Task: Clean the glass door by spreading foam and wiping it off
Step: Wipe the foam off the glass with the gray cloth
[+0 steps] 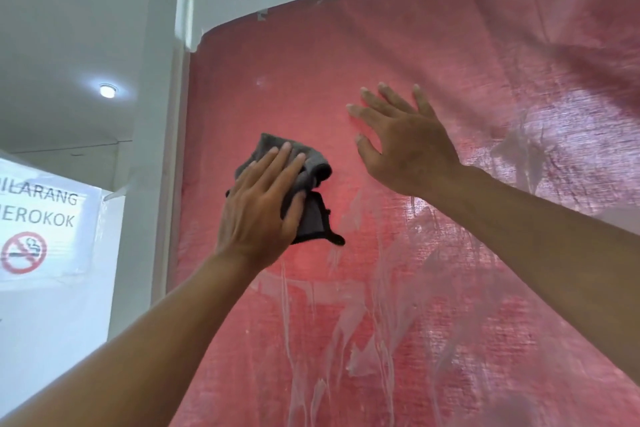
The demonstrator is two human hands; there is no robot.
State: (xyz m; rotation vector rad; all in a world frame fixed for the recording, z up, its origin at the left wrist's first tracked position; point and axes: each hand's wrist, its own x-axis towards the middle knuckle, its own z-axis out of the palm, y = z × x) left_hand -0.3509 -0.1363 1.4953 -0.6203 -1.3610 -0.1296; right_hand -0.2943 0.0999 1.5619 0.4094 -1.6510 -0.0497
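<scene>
Head view: left hand [258,204] raised, fingers straight and flat on a grey cloth [304,191], pressing it against the glass door [433,55]; thumb side lies over the cloth's lower fold, and a black-edged corner hangs out below right of the hand. Right hand [401,135] holds nothing, fingers spread wide, fingertips on the glass up and right of the cloth, near it but apart. Red fabric [485,357] shows behind the pane. Foam streaks [367,333] run down the glass below both hands; the patch above the cloth looks mostly wiped. White door frame [162,114] at left. No-smoking sign [38,225] on the left wall, ceiling light [107,90] above it.
</scene>
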